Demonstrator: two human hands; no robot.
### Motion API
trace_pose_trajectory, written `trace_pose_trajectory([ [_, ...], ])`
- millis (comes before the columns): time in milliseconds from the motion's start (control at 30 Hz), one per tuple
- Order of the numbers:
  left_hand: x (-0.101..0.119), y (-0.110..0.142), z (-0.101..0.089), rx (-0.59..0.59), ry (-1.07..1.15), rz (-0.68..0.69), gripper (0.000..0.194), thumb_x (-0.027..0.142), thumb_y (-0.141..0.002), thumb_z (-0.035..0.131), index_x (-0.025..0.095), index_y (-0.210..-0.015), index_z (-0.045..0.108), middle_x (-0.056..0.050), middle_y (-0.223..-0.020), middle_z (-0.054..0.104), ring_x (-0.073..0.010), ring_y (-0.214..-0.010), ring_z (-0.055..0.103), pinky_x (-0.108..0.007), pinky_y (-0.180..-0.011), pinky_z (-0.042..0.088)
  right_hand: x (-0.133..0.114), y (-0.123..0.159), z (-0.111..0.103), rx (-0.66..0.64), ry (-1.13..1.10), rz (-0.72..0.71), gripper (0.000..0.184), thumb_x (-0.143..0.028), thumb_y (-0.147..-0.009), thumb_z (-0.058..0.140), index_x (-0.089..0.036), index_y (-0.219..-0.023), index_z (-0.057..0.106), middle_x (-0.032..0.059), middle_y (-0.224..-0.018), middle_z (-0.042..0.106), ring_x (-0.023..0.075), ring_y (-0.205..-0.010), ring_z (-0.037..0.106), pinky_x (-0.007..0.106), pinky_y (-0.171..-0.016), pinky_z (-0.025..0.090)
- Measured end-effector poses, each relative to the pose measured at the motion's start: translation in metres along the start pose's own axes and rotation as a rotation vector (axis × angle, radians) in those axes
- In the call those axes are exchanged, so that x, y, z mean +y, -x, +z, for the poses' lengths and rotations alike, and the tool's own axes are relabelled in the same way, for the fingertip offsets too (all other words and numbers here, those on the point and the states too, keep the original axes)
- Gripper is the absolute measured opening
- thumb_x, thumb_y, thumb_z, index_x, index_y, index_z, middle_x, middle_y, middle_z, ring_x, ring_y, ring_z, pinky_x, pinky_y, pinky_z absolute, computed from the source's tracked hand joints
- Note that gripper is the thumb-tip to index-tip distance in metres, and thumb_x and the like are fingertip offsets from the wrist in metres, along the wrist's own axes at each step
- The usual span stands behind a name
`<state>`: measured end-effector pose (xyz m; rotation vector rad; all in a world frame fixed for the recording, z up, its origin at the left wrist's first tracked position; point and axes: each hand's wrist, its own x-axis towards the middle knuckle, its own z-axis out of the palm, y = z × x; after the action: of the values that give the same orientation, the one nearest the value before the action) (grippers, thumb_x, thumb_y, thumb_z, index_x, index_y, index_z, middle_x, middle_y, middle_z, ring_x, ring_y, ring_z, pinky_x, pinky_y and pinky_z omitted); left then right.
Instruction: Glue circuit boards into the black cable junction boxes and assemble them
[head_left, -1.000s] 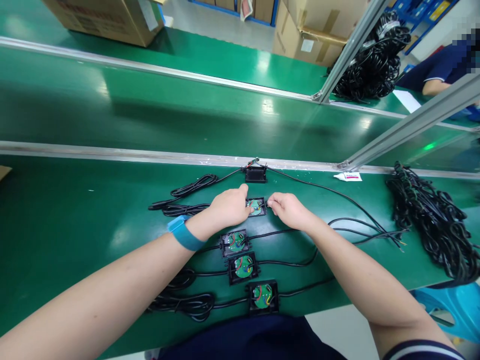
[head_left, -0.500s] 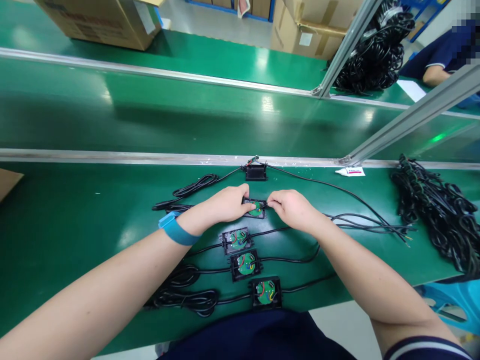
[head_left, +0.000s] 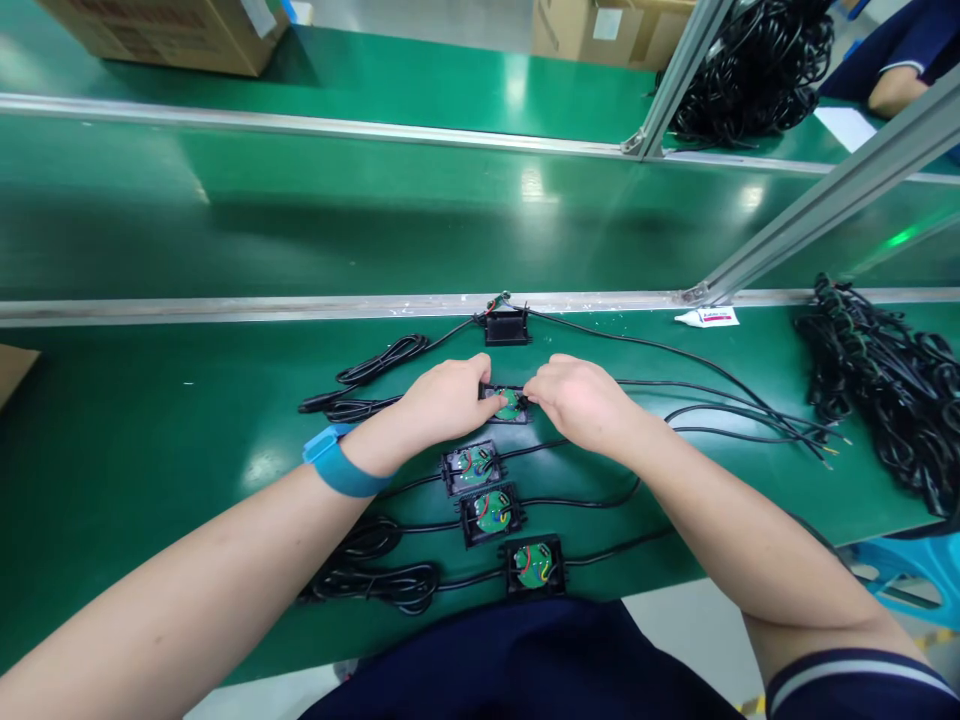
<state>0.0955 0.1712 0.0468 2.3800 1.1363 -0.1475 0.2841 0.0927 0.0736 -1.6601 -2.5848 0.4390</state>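
My left hand (head_left: 450, 400) grips the left side of a small open black plastic case (head_left: 517, 419). Its thumb lies over the round green circuit board (head_left: 511, 404) inside, and its other fingers are partly hidden behind the case. At the case's right end, my right hand (head_left: 577, 402) is closed in a pinch on the black cable (head_left: 637, 382), whose gripped part is mostly covered by the fingers. Nearer to me lie three more open cases (head_left: 471, 466) in a column, each with a green board, coloured wires and cables leaving both sides.
Against the metal rail stands another black case (head_left: 506, 328), its board outside it. A white tube (head_left: 709, 317) lies right of it. Bundled black cables (head_left: 892, 400) are piled at the right, near a blue stool (head_left: 911, 575). A co-worker's arm (head_left: 896, 90) shows at top right.
My right hand has turned slightly and its fingertips have come closer over the case's right end. My left hand keeps its grip on the case. The whole view has shifted a little.
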Motion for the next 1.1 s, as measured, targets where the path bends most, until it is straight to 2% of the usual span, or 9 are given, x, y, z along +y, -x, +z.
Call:
trace_pose_trajectory([
  [167,0.005,0.004,0.002,0.055,-0.067,-0.067,0.028,0.048,-0.087,0.056,0.022,-0.097,0.055,-0.006,-0.084,0.069,-0.0265,-0.080,0.065,-0.032,-0.060,0.037,0.001,0.002,0.013,-0.002,-0.003,0.152,0.025,-0.012,-0.098,0.041,-0.013,-0.095,0.066,0.0080,-0.085,0.064,0.0188,-0.077,0.052,0.031,-0.071,0.034],
  [267,0.009,0.007,0.005,0.074,-0.096,-0.103,0.029,0.047,-0.089,0.055,0.021,-0.100,0.055,-0.008,-0.088,0.070,-0.0290,-0.086,0.067,-0.033,-0.064,0.042,-0.001,0.006,0.020,0.018,-0.022,0.151,0.024,-0.012,-0.098,0.040,-0.012,-0.098,0.064,0.0090,-0.088,0.062,0.0190,-0.081,0.053,0.031,-0.074,0.037],
  [367,0.013,0.011,0.008,0.088,-0.118,-0.134,0.033,0.045,-0.091,0.054,0.018,-0.108,0.053,-0.011,-0.091,0.071,-0.0302,-0.087,0.068,-0.035,-0.067,0.045,-0.004,0.009,0.024,0.059,-0.066,0.110,0.015,-0.020,-0.097,0.052,-0.011,-0.103,0.062,0.0107,-0.097,0.062,0.0210,-0.090,0.055,0.031,-0.080,0.040],
  [467,0.014,0.014,0.011,0.101,-0.115,-0.122,0.032,0.044,-0.093,0.052,0.018,-0.110,0.052,-0.009,-0.091,0.072,-0.0287,-0.086,0.069,-0.034,-0.067,0.046,-0.006,0.008,0.026,0.087,-0.062,0.168,0.020,-0.030,-0.095,0.059,-0.012,-0.101,0.062,0.0101,-0.095,0.063,0.0215,-0.087,0.055,0.032,-0.078,0.041],
  [533,0.014,0.016,0.012,0.101,-0.119,-0.093,0.029,0.045,-0.094,0.051,0.020,-0.109,0.053,-0.007,-0.091,0.072,-0.0275,-0.085,0.069,-0.033,-0.066,0.046,-0.008,0.006,0.027,0.112,-0.029,0.212,0.018,-0.029,-0.097,0.057,-0.012,-0.098,0.063,0.0093,-0.091,0.063,0.0210,-0.083,0.055,0.032,-0.075,0.040],
  [667,0.014,0.022,0.010,0.101,-0.154,-0.064,0.030,0.044,-0.094,0.051,0.020,-0.112,0.054,-0.007,-0.092,0.073,-0.0277,-0.086,0.070,-0.033,-0.066,0.047,-0.012,0.004,0.027,0.134,0.082,0.124,0.014,-0.024,-0.097,0.054,-0.014,-0.094,0.065,0.0091,-0.088,0.062,0.0215,-0.083,0.053,0.033,-0.074,0.038],
  [800,0.018,0.026,0.007,0.127,-0.184,-0.073,0.031,0.041,-0.096,0.047,0.018,-0.116,0.052,-0.009,-0.092,0.073,-0.0287,-0.086,0.070,-0.034,-0.066,0.047,-0.015,0.006,0.026,0.159,0.217,0.023,0.023,-0.020,-0.100,0.046,-0.015,-0.092,0.067,0.0095,-0.086,0.060,0.0224,-0.082,0.049,0.034,-0.073,0.035],
  [967,0.022,0.028,0.010,0.120,-0.181,-0.093,0.028,0.039,-0.096,0.047,0.017,-0.113,0.053,-0.010,-0.092,0.073,-0.0293,-0.086,0.071,-0.035,-0.067,0.049,-0.012,0.005,0.024,0.201,0.256,0.011,0.023,-0.019,-0.099,0.046,-0.016,-0.092,0.068,0.0092,-0.086,0.060,0.0225,-0.082,0.046,0.034,-0.072,0.032],
  [1100,0.023,0.028,0.013,0.112,-0.162,-0.119,0.029,0.040,-0.097,0.045,0.016,-0.112,0.052,-0.011,-0.092,0.073,-0.0293,-0.086,0.071,-0.035,-0.069,0.050,-0.008,0.002,0.013,0.147,0.205,0.022,0.021,-0.020,-0.098,0.049,-0.015,-0.089,0.068,0.0084,-0.083,0.059,0.0210,-0.078,0.045,0.033,-0.071,0.031],
])
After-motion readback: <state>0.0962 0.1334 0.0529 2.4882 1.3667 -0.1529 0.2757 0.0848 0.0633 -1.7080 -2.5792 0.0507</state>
